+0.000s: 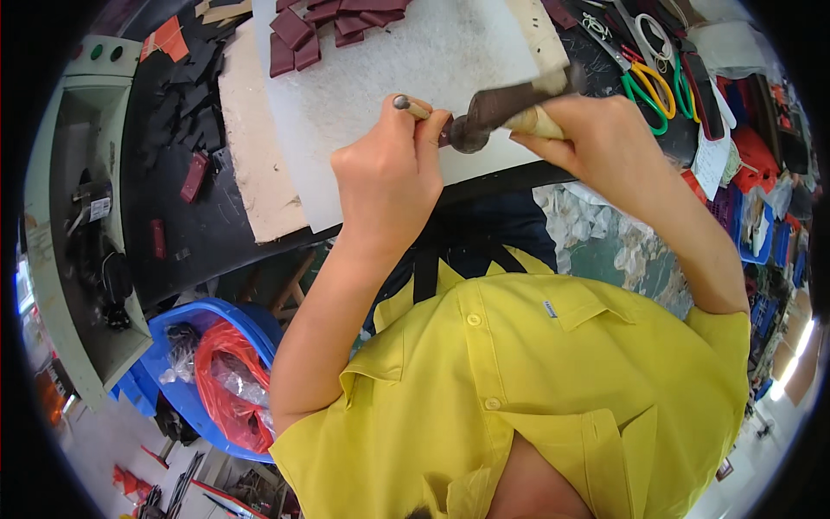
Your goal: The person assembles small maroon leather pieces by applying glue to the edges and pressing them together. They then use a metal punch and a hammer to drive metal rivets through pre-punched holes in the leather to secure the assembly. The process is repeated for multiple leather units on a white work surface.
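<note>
The punch [412, 107] stands near the front edge of the white board [380, 60], pinched in my left hand [389, 173]. My right hand [596, 138] grips the mallet [497, 108], head just right of the punch's top, handle running rightward.
</note>
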### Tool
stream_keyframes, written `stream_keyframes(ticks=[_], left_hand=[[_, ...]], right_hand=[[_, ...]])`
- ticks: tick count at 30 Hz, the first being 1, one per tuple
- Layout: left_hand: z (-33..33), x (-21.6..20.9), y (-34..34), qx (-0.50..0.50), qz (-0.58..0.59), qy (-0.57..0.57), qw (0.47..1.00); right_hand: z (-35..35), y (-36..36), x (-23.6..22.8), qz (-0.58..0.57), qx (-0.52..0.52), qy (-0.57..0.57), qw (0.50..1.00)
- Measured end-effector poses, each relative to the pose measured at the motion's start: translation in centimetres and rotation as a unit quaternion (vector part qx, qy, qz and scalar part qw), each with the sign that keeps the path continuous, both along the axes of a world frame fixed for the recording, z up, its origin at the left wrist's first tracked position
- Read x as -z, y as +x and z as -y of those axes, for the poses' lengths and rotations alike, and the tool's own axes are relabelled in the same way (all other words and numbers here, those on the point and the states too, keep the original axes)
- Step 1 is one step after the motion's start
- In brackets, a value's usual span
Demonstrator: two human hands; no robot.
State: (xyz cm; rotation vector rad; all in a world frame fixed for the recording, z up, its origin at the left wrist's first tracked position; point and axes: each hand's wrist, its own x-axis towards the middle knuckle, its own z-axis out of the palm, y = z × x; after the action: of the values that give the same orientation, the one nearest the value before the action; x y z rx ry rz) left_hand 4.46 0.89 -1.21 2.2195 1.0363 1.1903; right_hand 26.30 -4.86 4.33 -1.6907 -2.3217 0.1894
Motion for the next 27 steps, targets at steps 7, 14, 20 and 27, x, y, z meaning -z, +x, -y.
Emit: stream_keyframes(ticks=[7,14,20,27], left_hand=[[0.1,-1.1,0.2,0.004,-0.085,0.022,0.996],[-0.5,-1.2,0.0,0.021,-0.142,0.018,0.989],[-0.3,-1.5,-0.3,0.035,-0.088,-0.012,0.995],[-0.5,-1.1,-0.8,0.030,-0.067,-0.023,0.997]], right_hand=[[-2.2,1.1,-9.4,-0.469,0.016,0.052,0.881],[-3.5,0.5,-8.2,0.062,0.023,0.081,0.995],[-0.6,-0.6,-2.3,0.031,-0.015,0.037,0.999],[-0.9,-1.1,-1.2,0.064,-0.036,0.016,0.997]])
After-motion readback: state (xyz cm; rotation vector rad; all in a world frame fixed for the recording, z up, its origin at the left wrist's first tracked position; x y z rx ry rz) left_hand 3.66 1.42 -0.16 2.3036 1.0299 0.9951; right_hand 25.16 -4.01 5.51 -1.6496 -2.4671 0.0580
